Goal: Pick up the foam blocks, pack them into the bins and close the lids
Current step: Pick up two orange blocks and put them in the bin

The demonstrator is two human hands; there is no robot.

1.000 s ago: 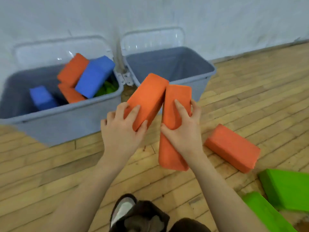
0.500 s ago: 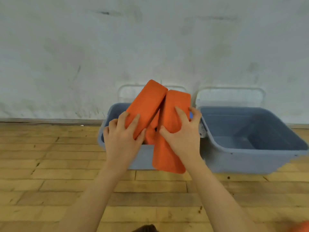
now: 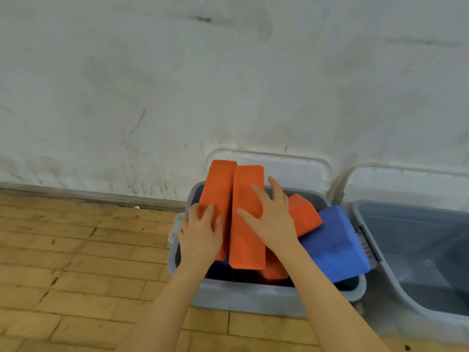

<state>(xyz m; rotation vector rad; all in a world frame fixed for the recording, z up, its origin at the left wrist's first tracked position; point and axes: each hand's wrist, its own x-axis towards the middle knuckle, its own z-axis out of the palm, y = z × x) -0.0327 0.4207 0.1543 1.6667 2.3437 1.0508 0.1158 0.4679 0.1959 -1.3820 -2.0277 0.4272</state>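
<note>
Standing side by side over the left grey bin (image 3: 253, 295), two long orange foam blocks touch along their edges: the left orange block (image 3: 218, 189) and the right orange block (image 3: 247, 224), both tilted towards the wall. Beneath them in the bin lie a third orange block (image 3: 303, 214) and a blue block (image 3: 335, 245) leaning over the rim. The left hand (image 3: 200, 235) grips the left block, fingers curled round its face. The right hand (image 3: 272, 219) holds the right block with fingers spread and thumb wrapped across it. The right grey bin (image 3: 396, 283) stands just beside, both lids (image 3: 299, 171) up against the wall. No writing is legible.
</note>
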